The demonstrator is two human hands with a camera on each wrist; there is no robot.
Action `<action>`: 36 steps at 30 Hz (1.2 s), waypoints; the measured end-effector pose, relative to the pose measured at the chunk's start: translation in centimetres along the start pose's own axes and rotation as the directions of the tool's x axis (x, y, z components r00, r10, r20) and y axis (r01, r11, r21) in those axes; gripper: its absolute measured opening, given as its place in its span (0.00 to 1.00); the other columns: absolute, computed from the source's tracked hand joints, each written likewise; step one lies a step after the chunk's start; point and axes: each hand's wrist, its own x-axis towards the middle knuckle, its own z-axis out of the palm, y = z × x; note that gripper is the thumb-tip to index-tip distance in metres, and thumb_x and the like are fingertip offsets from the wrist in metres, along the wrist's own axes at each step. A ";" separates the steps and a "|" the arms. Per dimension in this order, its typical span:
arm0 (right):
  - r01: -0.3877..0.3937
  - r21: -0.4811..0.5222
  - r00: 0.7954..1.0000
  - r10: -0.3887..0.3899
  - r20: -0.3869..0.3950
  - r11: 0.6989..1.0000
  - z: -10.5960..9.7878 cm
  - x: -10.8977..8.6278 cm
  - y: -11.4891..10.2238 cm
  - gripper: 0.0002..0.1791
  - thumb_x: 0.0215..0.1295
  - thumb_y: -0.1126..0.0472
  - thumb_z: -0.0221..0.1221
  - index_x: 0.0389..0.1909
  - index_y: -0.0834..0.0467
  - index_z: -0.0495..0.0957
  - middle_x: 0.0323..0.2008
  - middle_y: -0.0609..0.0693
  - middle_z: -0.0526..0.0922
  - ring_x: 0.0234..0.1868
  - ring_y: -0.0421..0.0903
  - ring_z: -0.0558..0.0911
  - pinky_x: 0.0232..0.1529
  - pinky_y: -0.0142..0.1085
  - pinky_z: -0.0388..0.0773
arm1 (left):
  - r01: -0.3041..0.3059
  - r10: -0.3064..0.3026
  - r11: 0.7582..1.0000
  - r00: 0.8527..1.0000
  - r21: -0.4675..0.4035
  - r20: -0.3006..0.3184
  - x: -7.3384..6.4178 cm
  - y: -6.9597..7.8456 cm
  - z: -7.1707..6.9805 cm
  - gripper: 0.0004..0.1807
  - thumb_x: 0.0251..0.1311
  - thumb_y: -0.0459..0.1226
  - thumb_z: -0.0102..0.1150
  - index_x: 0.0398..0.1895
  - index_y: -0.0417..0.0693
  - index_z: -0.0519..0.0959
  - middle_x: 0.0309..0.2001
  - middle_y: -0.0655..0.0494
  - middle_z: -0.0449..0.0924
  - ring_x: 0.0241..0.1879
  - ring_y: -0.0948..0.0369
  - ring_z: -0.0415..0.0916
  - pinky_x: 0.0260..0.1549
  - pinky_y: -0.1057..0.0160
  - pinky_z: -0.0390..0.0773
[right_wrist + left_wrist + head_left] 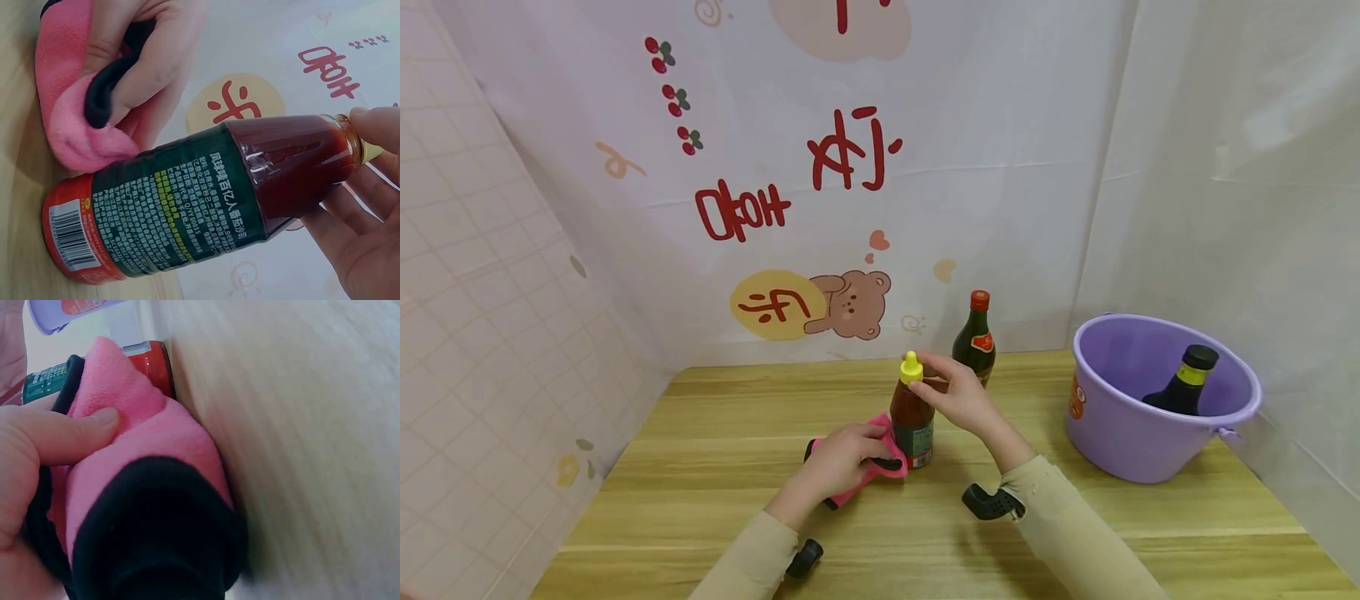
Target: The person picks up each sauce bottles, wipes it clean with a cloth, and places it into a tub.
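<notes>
A ketchup bottle (pixel 913 421) with a yellow pointed cap (pixel 912 368) stands upright on the wooden table. My right hand (pixel 961 398) grips it at the neck just under the cap. In the right wrist view the printed green label and barcode of the bottle (pixel 181 194) face the camera. My left hand (pixel 841 460) holds a pink cloth (pixel 150 419) with black edging, bunched between thumb and fingers. The cloth lies against the lower side of the bottle, and its folds hide part of that side.
Behind my right hand stands a dark green bottle (pixel 973 342) with a red cap. A purple bucket (pixel 1131 442) at the right holds a dark bottle (pixel 1183 385) with a black cap. A printed white curtain (pixel 1000 167) hangs behind the table (pixel 715 442).
</notes>
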 end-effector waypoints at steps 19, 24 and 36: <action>-0.044 -0.309 0.977 -0.023 -0.210 0.950 1.4 -0.4 -1.7 0.27 0.55 0.54 0.74 0.54 0.54 0.76 0.42 0.48 0.82 0.42 0.46 0.82 0.40 0.41 0.84 | 0.046 -0.045 0.999 0.999 -0.002 0.006 -1.2 -0.4 -0.7 0.17 0.50 0.25 0.69 0.41 0.53 0.87 0.51 0.49 0.83 0.56 0.52 0.78 0.54 0.51 0.78; -0.038 -0.356 0.973 -0.047 -0.226 0.934 1.8 -0.4 -1.7 0.23 0.55 0.56 0.73 0.50 0.54 0.77 0.39 0.47 0.82 0.39 0.44 0.83 0.37 0.35 0.84 | 0.091 -0.092 0.996 0.995 -0.019 -0.032 -1.7 -0.6 -1.6 0.15 0.51 0.25 0.70 0.40 0.50 0.87 0.51 0.48 0.83 0.54 0.52 0.79 0.53 0.51 0.79; 0.009 -0.267 0.988 -0.051 -0.148 0.964 0.9 0.0 -1.3 0.21 0.59 0.62 0.70 0.53 0.59 0.78 0.42 0.52 0.84 0.42 0.48 0.85 0.42 0.43 0.85 | 0.222 -0.240 0.968 0.957 -0.120 -0.164 -1.6 -0.5 -5.1 0.20 0.52 0.21 0.65 0.45 0.51 0.88 0.60 0.49 0.78 0.59 0.48 0.75 0.54 0.48 0.78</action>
